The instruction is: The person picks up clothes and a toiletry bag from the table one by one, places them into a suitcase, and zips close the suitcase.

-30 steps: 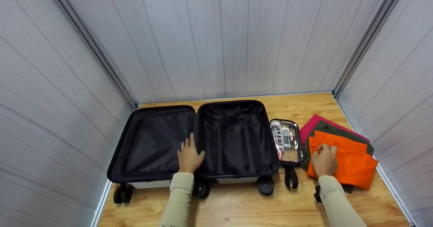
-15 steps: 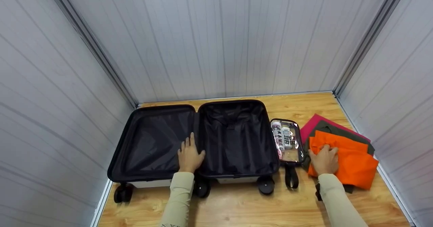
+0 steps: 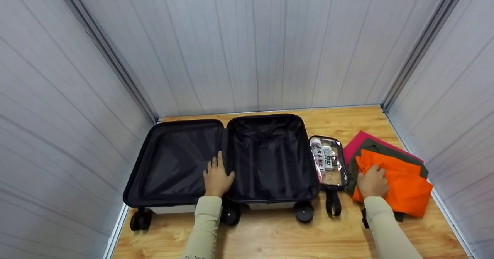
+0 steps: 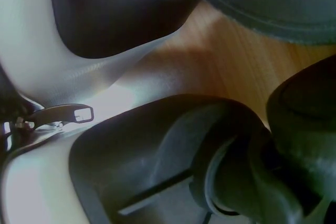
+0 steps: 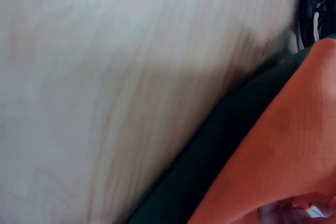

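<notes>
On the floor an open suitcase (image 3: 272,174) with black lining lies spread in two halves. My left hand (image 3: 217,178) rests flat with straight fingers over its middle edge. In the left wrist view, a zipper pull (image 4: 63,114) and the suitcase's wheel (image 4: 231,177) show, but not the hand. At the right, my right hand (image 3: 372,182) has its fingers curled into the near-left part of a folded orange garment (image 3: 409,193), gripping the cloth. Part of that hand shows beneath the orange fold in the right wrist view. A dark green garment (image 3: 378,147) lies under the orange one.
A clear travel pouch (image 3: 329,164) with small bottles and a black strap (image 3: 333,203) lies between suitcase and clothes. Pink-red cloth (image 3: 357,141) is lowest in the pile. Pale panel walls (image 3: 266,46) stand behind and at both sides of the wooden floor (image 3: 270,236).
My right hand's fingers have curled further into the orange garment, and its cloth bunches slightly at the fingertips. The left hand stays on the suitcase's middle edge.
</notes>
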{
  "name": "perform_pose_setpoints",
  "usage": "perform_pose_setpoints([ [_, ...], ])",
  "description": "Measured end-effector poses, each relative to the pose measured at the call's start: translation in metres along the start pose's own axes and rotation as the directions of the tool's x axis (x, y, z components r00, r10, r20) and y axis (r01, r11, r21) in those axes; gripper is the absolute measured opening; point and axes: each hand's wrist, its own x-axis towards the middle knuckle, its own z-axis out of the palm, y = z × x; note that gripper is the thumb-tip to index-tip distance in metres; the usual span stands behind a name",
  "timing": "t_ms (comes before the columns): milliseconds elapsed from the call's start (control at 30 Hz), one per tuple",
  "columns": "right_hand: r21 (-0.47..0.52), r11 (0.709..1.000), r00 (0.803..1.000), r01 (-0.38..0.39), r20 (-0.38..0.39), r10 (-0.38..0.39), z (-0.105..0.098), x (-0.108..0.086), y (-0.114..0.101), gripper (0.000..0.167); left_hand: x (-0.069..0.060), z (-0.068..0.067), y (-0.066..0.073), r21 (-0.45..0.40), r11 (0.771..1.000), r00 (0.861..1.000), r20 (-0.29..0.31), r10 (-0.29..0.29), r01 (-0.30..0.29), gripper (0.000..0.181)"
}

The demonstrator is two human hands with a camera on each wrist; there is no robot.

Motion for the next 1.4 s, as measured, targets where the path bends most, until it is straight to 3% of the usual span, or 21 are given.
perform_pose_setpoints([
  [200, 0.079, 0.997, 0.998, -0.020, -0.064, 0.025, 0.001, -0.001, 0.004, 0.035, -0.001, -0.001, 0.000, 0.003, 1.000, 1.000, 0.005, 0.000, 0.000, 0.088],
  [333, 0.115, 0.993, 0.995, 0.007, -0.104, 0.005, 0.003, -0.002, 0.007, 0.029, -0.001, 0.000, 0.000, 0.010, 1.000, 1.000, 0.009, -0.004, 0.004, 0.088],
  [733, 0.079, 0.989, 0.987, 0.124, -0.109, -0.115, 0.004, -0.008, 0.014, 0.010, 0.001, 0.000, -0.001, 0.006, 1.000, 1.000, 0.013, -0.008, 0.008, 0.089],
  [967, 0.097, 0.993, 0.997, 0.072, -0.037, -0.069, 0.004, -0.008, 0.013, 0.030, 0.000, -0.001, 0.000, 0.000, 1.000, 1.000, 0.015, -0.006, 0.006, 0.089],
  [1100, 0.129, 0.991, 0.999, 0.031, -0.039, -0.026, 0.005, -0.005, 0.013, 0.037, 0.000, 0.000, -0.001, 0.003, 1.000, 1.000, 0.012, -0.004, 0.004, 0.088],
  [1400, 0.124, 0.992, 0.999, 0.032, -0.023, -0.029, 0.003, -0.005, 0.015, 0.027, -0.001, 0.001, -0.001, 0.005, 1.000, 1.000, 0.009, -0.005, 0.005, 0.089],
])
